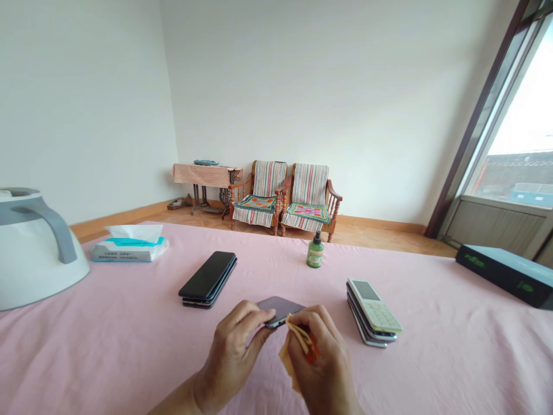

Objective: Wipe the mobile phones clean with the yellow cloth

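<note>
A yellow cloth (pixel 286 358) touches a dark phone's (pixel 280 307) edge.

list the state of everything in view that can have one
phone, held in left hand
cloth, folded in right hand, at phone's edge
left phone stack, top screen dark
right phone stack, keypad up
green bottle, upright
tissue pack, open
kettle, upright
box, closed
chair covers, draped
tablecloth, wrinkled

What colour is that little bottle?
The bottle is green with a black top; head view.
</note>
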### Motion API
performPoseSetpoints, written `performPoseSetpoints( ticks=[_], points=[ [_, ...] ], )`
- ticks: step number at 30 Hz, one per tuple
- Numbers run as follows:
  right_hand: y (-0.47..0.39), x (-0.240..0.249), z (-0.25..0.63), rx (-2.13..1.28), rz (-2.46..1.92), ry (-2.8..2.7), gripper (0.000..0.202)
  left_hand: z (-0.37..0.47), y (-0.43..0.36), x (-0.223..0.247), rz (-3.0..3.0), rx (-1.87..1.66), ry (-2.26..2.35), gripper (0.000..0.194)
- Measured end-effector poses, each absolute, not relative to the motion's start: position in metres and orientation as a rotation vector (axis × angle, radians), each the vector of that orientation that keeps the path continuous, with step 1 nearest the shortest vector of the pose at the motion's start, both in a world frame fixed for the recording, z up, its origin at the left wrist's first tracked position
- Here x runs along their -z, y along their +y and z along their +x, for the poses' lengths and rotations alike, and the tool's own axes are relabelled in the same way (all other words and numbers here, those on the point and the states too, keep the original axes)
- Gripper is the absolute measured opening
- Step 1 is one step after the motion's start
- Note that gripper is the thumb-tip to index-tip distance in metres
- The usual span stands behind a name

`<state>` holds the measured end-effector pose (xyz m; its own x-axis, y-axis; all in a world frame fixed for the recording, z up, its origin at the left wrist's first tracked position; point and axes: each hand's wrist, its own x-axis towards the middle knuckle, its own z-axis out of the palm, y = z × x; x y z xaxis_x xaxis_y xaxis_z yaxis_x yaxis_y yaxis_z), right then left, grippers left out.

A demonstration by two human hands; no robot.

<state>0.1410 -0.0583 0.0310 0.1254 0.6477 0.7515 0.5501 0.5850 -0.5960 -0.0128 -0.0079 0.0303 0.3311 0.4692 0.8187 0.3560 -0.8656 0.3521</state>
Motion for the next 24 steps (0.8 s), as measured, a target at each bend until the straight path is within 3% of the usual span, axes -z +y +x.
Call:
performPoseSetpoints(
  ticks=[24],
  points=[
    [-0.0600,-0.0312,0.1400,0.037,-0.927,-1.748,0.025,-0.0123,-0.0102,-0.0277,2.430,-1.508,0.741,0.017]
  ],
)
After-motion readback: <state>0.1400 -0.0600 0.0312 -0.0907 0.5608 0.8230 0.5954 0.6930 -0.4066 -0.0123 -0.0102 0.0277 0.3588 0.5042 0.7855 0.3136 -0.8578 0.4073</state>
